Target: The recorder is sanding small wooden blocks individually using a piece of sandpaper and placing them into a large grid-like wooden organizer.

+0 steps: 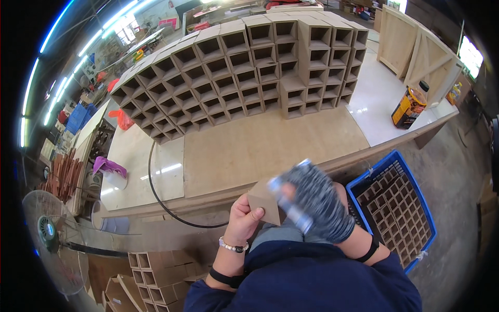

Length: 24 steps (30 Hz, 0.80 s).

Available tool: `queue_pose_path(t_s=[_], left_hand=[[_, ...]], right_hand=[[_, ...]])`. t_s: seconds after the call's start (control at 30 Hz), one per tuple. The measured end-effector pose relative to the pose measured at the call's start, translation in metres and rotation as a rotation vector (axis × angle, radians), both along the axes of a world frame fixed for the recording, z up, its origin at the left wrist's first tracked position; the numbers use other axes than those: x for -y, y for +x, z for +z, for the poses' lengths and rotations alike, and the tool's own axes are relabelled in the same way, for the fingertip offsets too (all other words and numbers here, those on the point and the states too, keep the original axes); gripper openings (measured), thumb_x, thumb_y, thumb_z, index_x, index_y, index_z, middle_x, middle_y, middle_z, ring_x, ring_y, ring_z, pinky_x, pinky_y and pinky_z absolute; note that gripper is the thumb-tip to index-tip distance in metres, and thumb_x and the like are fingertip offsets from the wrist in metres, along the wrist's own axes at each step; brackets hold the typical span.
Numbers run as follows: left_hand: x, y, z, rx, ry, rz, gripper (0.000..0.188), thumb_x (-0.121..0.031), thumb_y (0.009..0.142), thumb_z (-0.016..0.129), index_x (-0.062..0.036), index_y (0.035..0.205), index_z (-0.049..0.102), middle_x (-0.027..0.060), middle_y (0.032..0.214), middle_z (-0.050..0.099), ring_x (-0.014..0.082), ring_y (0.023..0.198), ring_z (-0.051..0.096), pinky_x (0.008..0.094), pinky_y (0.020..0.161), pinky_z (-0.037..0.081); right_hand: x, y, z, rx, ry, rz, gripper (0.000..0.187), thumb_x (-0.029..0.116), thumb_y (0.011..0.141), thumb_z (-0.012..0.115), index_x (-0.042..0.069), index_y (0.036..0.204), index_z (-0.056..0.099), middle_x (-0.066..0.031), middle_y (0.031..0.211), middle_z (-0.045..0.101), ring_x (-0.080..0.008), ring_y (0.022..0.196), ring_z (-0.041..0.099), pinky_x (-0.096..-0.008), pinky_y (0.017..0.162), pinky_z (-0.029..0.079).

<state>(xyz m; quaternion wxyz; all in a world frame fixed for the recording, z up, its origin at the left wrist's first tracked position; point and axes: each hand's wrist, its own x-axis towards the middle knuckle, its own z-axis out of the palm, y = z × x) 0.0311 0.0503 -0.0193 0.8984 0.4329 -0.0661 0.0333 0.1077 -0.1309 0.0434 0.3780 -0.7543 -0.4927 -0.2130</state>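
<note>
My left hand (243, 216), bare with a beaded bracelet at the wrist, grips a small brown fibreboard box (266, 202) above my lap, thumb on its near face. My right hand (325, 205) wears a grey knitted glove and is closed around a flat blue-and-white thing (287, 204). That thing is smeared by motion, so its kind is unclear. It lies against or very close to the right side of the box; contact cannot be made out. Just beyond my hands is the front edge of the workbench (270, 161).
Rows of open square boxes (218, 67) are stacked on the bench. A blue crate (397, 208) of boxes stands at my right, more boxes (156, 270) at lower left. A dark hose (156, 190) crosses the bench. A bottle (409, 106) stands far right, a fan (52, 234) left.
</note>
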Motion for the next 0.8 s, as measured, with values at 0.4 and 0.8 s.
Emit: queue_pose_path(t_s=[0.4,0.8], left_hand=[[-0.002,0.003,0.009,0.103,-0.066,0.056,0.036,-0.003,0.076,0.059,-0.0016,0.11,0.049,0.0099,0.11,0.054,0.0172,0.103,0.05,0.0331,0.09,0.037],[-0.032,-0.051,0.043,-0.04,0.867,0.029,0.021,-0.01,0.077,0.057,0.0009,0.094,0.051,0.0095,0.084,0.055,0.0196,0.081,0.051,0.0303,0.071,0.041]], right_hand=[[-0.001,0.002,0.01,0.147,-0.07,-0.05,0.042,0.003,0.073,0.055,0.005,0.114,0.046,-0.0139,0.105,0.053,-0.0321,0.099,0.05,-0.0406,0.086,0.039],[0.025,0.033,-0.061,-0.244,-0.028,-0.051,0.051,-0.008,0.073,0.033,0.002,0.122,0.04,-0.015,0.122,0.045,-0.0251,0.116,0.039,-0.033,0.101,0.023]])
